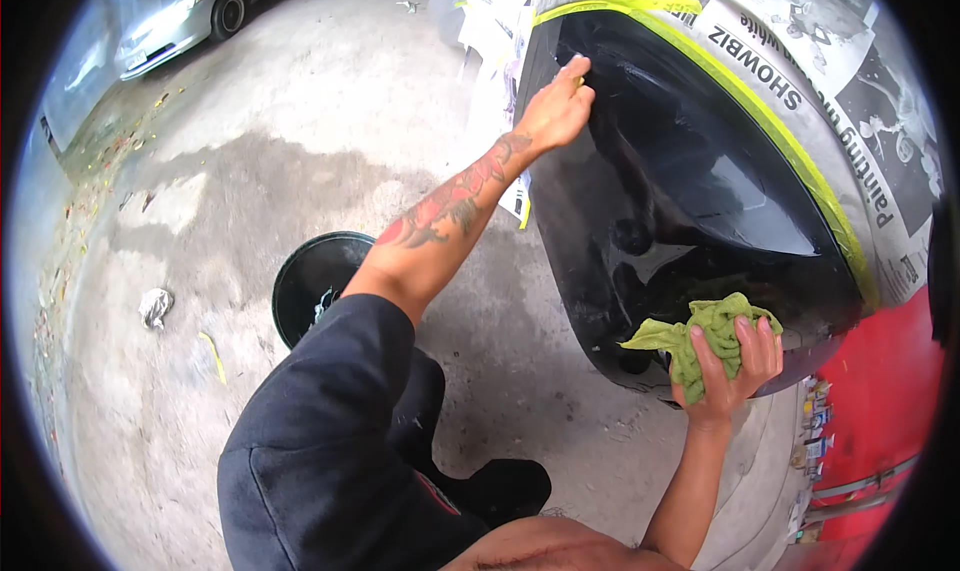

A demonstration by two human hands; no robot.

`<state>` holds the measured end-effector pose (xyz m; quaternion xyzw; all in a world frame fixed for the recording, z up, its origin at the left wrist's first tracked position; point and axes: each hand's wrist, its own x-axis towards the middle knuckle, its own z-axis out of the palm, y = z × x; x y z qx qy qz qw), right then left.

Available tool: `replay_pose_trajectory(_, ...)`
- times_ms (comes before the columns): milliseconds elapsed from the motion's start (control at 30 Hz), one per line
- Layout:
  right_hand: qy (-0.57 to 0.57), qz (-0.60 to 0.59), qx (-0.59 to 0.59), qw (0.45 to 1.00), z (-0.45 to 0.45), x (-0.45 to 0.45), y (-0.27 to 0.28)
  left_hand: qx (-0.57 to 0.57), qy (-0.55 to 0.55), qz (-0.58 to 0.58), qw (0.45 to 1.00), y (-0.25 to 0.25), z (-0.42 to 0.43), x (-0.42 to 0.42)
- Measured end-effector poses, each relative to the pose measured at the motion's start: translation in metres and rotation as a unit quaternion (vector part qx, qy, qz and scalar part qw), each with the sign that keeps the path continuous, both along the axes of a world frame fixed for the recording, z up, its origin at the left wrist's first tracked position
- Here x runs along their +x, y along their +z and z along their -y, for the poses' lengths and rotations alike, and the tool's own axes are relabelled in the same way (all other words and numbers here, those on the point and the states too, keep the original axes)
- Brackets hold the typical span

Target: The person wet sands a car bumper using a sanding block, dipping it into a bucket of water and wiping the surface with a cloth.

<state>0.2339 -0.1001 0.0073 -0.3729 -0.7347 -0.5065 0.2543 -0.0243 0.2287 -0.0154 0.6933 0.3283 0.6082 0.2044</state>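
Concrete floor (170,391) is lying below your right hand (722,386), its fingers (742,343) clutching cloth (705,323); your left hand (558,109) is curling over black panel (700,151), hold unclear.

Holding green rag (712,329) in rt hand (728,379) at btm edge of blk panel (690,186), w/ lt hand (560,109) over top-lt edge.

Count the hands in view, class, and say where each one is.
2: the left hand is at the upper left side of the black panel; the right hand grips a green cloth near its lower edge.
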Motion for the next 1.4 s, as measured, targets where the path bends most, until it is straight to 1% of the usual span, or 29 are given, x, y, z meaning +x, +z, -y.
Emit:
replay_pose_trajectory(33, -0.002, 0.003, 0.0, 1.0, 0.0, 0.002, -0.001, 0.011, -0.009, 0.003, 1.0, 0.004, 0.018, 0.003)
replay_pose_trajectory(100, -0.001, 0.008, -0.003, 1.0, -0.002, 0.004, -0.001, 0.103, -0.053, -0.033, 0.993, 0.026, 0.079, 0.007)
replay_pose_trajectory(167, 0.003, 0.014, -0.022, 1.0, 0.002, 0.002, 0.001, 0.151, -0.054, -0.101, 0.982, 0.033, 0.124, 0.02)
replay_pose_trajectory(233, 0.004, 0.013, -0.023, 1.0, 0.002, 0.002, 0.001, 0.196, -0.058, -0.119, 0.972, 0.031, 0.132, 0.018)
replay_pose_trajectory(300, 0.006, 0.015, -0.026, 1.0, 0.001, 0.0, 0.002, 0.185, -0.042, -0.141, 0.972, 0.026, 0.116, 0.008)
replay_pose_trajectory(367, 0.002, 0.016, -0.027, 0.999, 0.003, 0.0, 0.003, 0.153, -0.008, -0.101, 0.983, 0.01, 0.073, 0.003)
replay_pose_trajectory(433, -0.001, 0.009, -0.011, 1.0, 0.0, 0.003, 0.0, 0.052, 0.009, -0.062, 0.997, 0.004, 0.042, -0.006)
replay_pose_trajectory(467, -0.001, 0.004, -0.004, 1.0, -0.002, 0.004, -0.001, 0.058, 0.001, -0.028, 0.998, 0.002, 0.033, -0.001)
replay_pose_trajectory(533, -0.003, 0.005, 0.006, 1.0, -0.004, 0.005, -0.002, 0.07, -0.016, 0.038, 0.997, 0.014, 0.038, 0.01)
replay_pose_trajectory(567, -0.003, 0.006, 0.008, 1.0, -0.004, 0.006, -0.004, 0.079, -0.023, 0.038, 0.996, 0.015, 0.045, 0.018)
replay_pose_trajectory(600, -0.004, 0.005, 0.008, 1.0, -0.003, 0.005, -0.003, 0.126, -0.035, 0.027, 0.991, 0.022, 0.068, 0.025)
replay_pose_trajectory(633, -0.005, 0.004, 0.008, 1.0, -0.003, 0.003, -0.002, 0.113, -0.031, -0.007, 0.993, 0.034, 0.106, 0.031)
replay_pose_trajectory(700, -0.003, 0.007, -0.002, 1.0, -0.001, 0.002, 0.0, 0.188, -0.054, -0.08, 0.977, 0.044, 0.158, 0.038)
replay_pose_trajectory(767, 0.002, 0.014, -0.019, 1.0, 0.001, 0.003, 0.001, 0.238, -0.094, -0.097, 0.962, 0.04, 0.17, 0.039)
replay_pose_trajectory(833, 0.003, 0.015, -0.022, 1.0, 0.002, 0.002, 0.001, 0.248, -0.052, -0.158, 0.954, 0.038, 0.151, 0.024)
replay_pose_trajectory(900, 0.0, 0.017, -0.018, 1.0, 0.002, 0.002, 0.002, 0.2, -0.024, -0.144, 0.969, 0.027, 0.12, 0.015)
replay_pose_trajectory(967, -0.003, 0.015, -0.014, 1.0, 0.0, 0.002, 0.001, 0.12, 0.017, -0.103, 0.987, 0.015, 0.087, 0.007)
replay_pose_trajectory(1067, 0.0, 0.011, -0.024, 1.0, 0.002, 0.003, 0.001, 0.072, -0.026, 0.014, 0.997, 0.018, 0.08, 0.023)
replay_pose_trajectory(1100, 0.0, 0.012, -0.024, 1.0, 0.002, 0.002, 0.001, 0.104, -0.007, -0.001, 0.995, 0.03, 0.109, 0.028)
replay_pose_trajectory(1133, -0.001, 0.014, -0.024, 1.0, 0.003, 0.002, 0.001, 0.133, -0.025, -0.021, 0.991, 0.038, 0.132, 0.034)
replay_pose_trajectory(1167, -0.001, 0.017, -0.022, 1.0, 0.002, 0.001, 0.002, 0.177, -0.025, -0.073, 0.981, 0.046, 0.162, 0.037)
replay_pose_trajectory(1200, 0.002, 0.017, -0.022, 1.0, 0.002, 0.001, 0.003, 0.229, -0.054, -0.099, 0.967, 0.048, 0.183, 0.042)
replay_pose_trajectory(1233, 0.005, 0.017, -0.023, 1.0, 0.002, 0.001, 0.003, 0.274, -0.086, -0.11, 0.952, 0.048, 0.197, 0.05)
replay_pose_trajectory(1300, 0.008, 0.017, -0.025, 1.0, 0.002, 0.0, 0.003, 0.319, -0.098, -0.124, 0.934, 0.047, 0.197, 0.048)
replay_pose_trajectory(1367, 0.006, 0.021, -0.023, 0.999, 0.002, -0.001, 0.004, 0.296, -0.103, -0.155, 0.937, 0.044, 0.18, 0.034)
replay_pose_trajectory(1400, 0.002, 0.019, -0.016, 1.0, 0.001, 0.001, 0.004, 0.273, -0.092, -0.145, 0.946, 0.037, 0.168, 0.031)
